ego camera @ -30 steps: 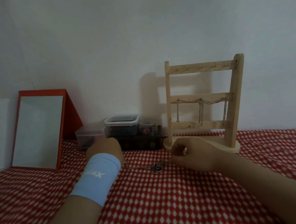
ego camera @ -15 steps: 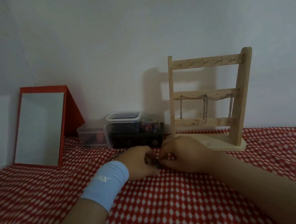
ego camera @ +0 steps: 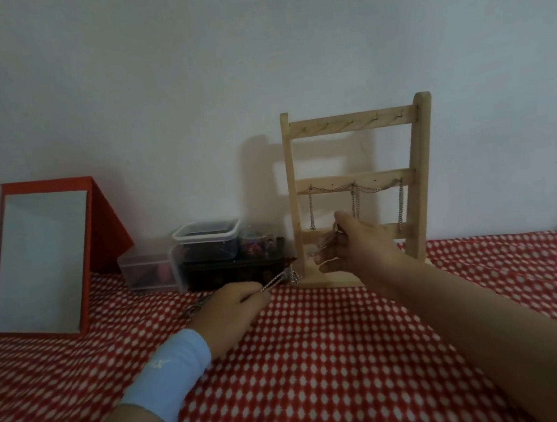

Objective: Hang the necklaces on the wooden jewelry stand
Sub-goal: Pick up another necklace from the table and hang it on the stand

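A wooden jewelry stand (ego camera: pixel 419 163) with three rails stands at the back of the table. Silver chains (ego camera: pixel 356 200) hang from its middle rail. My left hand (ego camera: pixel 232 309), with a light blue wristband, rests on the cloth and pinches one end of a silver necklace (ego camera: pixel 278 279). The chain runs up to the right. My right hand (ego camera: pixel 359 247) is raised in front of the stand's lowest rail and pinches the necklace's other end; that part of the chain is blurred.
A red-framed mirror (ego camera: pixel 42 260) leans at the left. Clear plastic boxes (ego camera: pixel 206 236) sit stacked on a dark box (ego camera: pixel 235 272) between mirror and stand. A red-and-white patterned cloth (ego camera: pixel 318 360) covers the table. A white wall rises behind.
Both hands lifted the necklace off the cloth. My right hand rose toward the stand's lowest rail, and my left hand stayed low, so the chain stretches between them.
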{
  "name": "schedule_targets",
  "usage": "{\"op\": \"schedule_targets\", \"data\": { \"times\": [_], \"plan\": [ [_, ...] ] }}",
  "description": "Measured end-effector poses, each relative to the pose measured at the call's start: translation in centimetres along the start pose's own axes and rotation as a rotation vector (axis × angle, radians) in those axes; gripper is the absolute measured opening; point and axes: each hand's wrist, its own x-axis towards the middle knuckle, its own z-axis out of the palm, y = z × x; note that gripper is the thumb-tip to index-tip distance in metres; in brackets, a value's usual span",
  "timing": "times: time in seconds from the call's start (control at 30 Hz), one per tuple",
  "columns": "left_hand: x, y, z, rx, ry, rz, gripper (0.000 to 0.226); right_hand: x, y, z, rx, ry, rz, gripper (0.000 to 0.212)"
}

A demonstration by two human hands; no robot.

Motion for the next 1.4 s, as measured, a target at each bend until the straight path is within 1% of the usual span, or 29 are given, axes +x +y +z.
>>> {"op": "schedule_targets", "data": {
  "times": [0.07,0.13,0.2,0.27,0.33,0.37,0.43,0.53,0.6,0.67,0.73,0.83,0.9,0.93,0.97,1.03,1.13,1.23,1.3,1.37,1.4],
  "plan": [
    [-0.1,0.2,-0.2,0.007,-0.006,0.008,0.044,-0.2,-0.2,-0.5,-0.001,-0.037,0.03,0.04],
    [0.1,0.4,-0.4,0.093,-0.034,0.041,0.04,-0.4,-0.2,-1.2,-0.037,-0.09,0.056,0.041],
    [0.3,0.9,-0.3,0.24,-0.137,0.05,0.036,-0.6,-0.5,-2.0,-0.076,-0.183,0.083,0.035],
    [0.7,1.8,0.0,0.417,-0.261,0.008,0.035,-0.8,-0.9,-3.1,-0.175,-0.227,0.1,0.029],
    [1.3,3.0,0.3,0.564,-0.301,0.018,0.034,-0.9,-1.0,-4.0,-0.306,-0.256,0.134,0.03],
    [1.7,3.8,0.5,0.599,-0.3,0.044,0.03,-1.0,-0.9,-4.4,-0.372,-0.268,0.152,0.033],
    [2.3,5.4,1.1,0.575,-0.311,0.097,0.02,-1.0,-0.7,-5.0,-0.456,-0.277,0.163,0.03],
    [3.4,6.8,2.8,0.488,-0.399,0.145,0.032,-0.7,-0.8,-5.8,-0.422,-0.276,0.142,0.023],
    [4.1,6.9,4.2,0.416,-0.441,0.162,0.028,-0.6,-1.0,-6.1,-0.379,-0.284,0.118,0.019],
    [4.8,6.3,5.2,0.327,-0.419,0.183,0.017,-0.3,-1.0,-6.6,-0.357,-0.273,0.1,0.018],
    [5.5,5.3,5.7,0.191,-0.365,0.195,0.012,-0.1,-0.7,-7.0,-0.4,-0.211,0.093,0.021],
    [5.7,4.3,5.6,-0.077,-0.335,0.184,0.02,0.4,-0.1,-7.8,-0.662,-0.076,0.066,0.026],
    [5.7,3.9,5.3,-0.285,-0.37,0.149,0.028,0.8,0.4,-8.0,-0.829,-0.039,0.064,0.028],
    [5.7,3.8,5.2,-0.33,-0.376,0.14,0.03,1.0,0.4,-8.1,-0.889,-0.032,0.057,0.027],
    [5.6,3.7,5.1,-0.331,-0.375,0.131,0.031,1.0,0.6,-8.1,-0.942,-0.027,0.041,0.025],
    [5.4,3.4,5.1,-0.261,-0.341,0.142,0.027,0.9,0.8,-7.9,-1.053,-0.011,-0.029,0.025],
    [5.0,2.9,4.9,-0.168,-0.206,0.185,0.017,0.3,1.1,-7.6,-1.213,-0.013,-0.153,0.026],
    [4.6,2.6,5.4,-0.109,-0.096,0.217,0.02,-0.3,1.1,-7.3,-1.365,-0.073,-0.223,0.019],
    [4.3,2.6,5.8,-0.077,-0.056,0.234,0.022,-0.6,1.2,-6.7,-1.362,-0.085,-0.312,0.019],
    [4.2,2.6,6.0,-0.082,-0.015,0.23,0.024,-0.9,1.3,-5.9,-1.21,-0.08,-0.355,0.014],
    [4.3,2.6,5.9,-0.101,-0.002,0.226,0.027,-1.0,1.4,-5.5,-1.113,-0.079,-0.335,0.01]
  ]
}}
